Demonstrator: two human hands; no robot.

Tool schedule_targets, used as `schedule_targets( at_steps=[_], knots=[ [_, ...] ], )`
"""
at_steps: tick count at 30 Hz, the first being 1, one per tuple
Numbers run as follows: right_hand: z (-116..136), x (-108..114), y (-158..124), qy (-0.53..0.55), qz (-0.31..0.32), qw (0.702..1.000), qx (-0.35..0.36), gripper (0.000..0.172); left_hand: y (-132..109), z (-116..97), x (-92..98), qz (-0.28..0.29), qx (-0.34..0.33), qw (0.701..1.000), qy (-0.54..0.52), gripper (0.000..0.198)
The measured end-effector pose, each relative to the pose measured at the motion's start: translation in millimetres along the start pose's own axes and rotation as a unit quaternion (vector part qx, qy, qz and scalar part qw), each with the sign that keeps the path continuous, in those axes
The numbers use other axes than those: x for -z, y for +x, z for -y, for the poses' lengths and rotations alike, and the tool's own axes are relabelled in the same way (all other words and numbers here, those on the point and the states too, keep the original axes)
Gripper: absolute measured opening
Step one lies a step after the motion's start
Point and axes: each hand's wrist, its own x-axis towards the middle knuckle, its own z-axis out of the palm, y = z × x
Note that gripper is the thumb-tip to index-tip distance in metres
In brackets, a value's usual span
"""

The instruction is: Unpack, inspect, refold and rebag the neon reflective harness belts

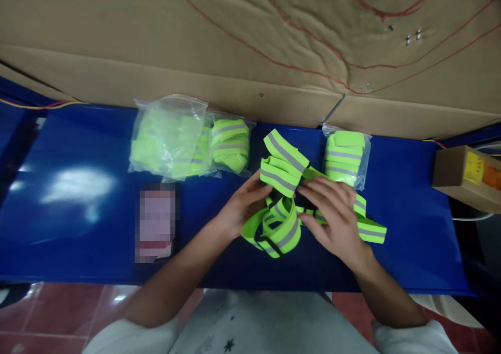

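Note:
Neon-green straps with grey reflective stripes lie in a loose bundle on the blue table, between my two hands. My left hand holds the bundle's left side, its fingers partly hidden behind a folded strap section. On the right, my right hand rests against the straps with its fingers apart. More strap sticks out to the right from beneath that hand. Black edging or buckle parts show on the lower loop.
Clear bags of green straps stand along the back: a large one, a smaller one and one at right. A blurred-out rectangular item lies left on the blue table. A cardboard box is far right.

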Motion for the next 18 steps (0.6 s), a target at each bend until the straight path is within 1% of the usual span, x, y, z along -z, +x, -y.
schedule_targets(
  at_steps=[1, 3, 5, 6, 8, 11, 12, 14, 16, 17, 18],
  knots=[
    [3, 0, -1, 0.052, 0.017, 0.998, -0.006, 0.047, -1, 1, -0.9, 0.009, -0.016, 1.0, 0.018, 0.061],
    [6, -2, -1, 0.144, 0.032, 0.987, -0.064, 0.046, -2, 2, -1.9, 0.021, -0.041, 0.997, 0.066, 0.081],
    [4, -3, -1, 0.222, 0.031, 0.965, -0.139, 0.044, -1, 4, -1.7, 0.031, -0.065, 0.99, 0.118, 0.094],
    [3, -5, -1, 0.258, 0.035, 0.951, -0.167, 0.045, -1, 6, -1.1, 0.033, -0.081, 0.985, 0.148, 0.097],
    [1, -9, -2, 0.31, 0.045, 0.929, -0.197, 0.051, -1, 11, 0.1, 0.021, -0.12, 0.97, 0.212, 0.095],
    [2, -18, -4, 0.33, 0.058, 0.915, -0.226, 0.066, -1, 18, 1.2, -0.015, -0.172, 0.935, 0.31, 0.084],
    [3, -22, -6, 0.333, 0.061, 0.912, -0.232, 0.067, -1, 20, 1.2, -0.03, -0.195, 0.922, 0.334, 0.08],
    [5, -27, -8, 0.344, 0.074, 0.907, -0.232, 0.062, -2, 21, 0.9, -0.061, -0.242, 0.897, 0.364, 0.073],
    [7, -30, -8, 0.342, 0.084, 0.91, -0.217, 0.061, -3, 19, 0.4, -0.088, -0.272, 0.879, 0.382, 0.068],
    [7, -30, -8, 0.325, 0.075, 0.919, -0.212, 0.065, -4, 18, -0.1, -0.093, -0.276, 0.872, 0.393, 0.065],
    [8, -30, -7, 0.293, 0.052, 0.932, -0.206, 0.073, -5, 16, -0.6, -0.09, -0.271, 0.868, 0.406, 0.063]
  ],
)
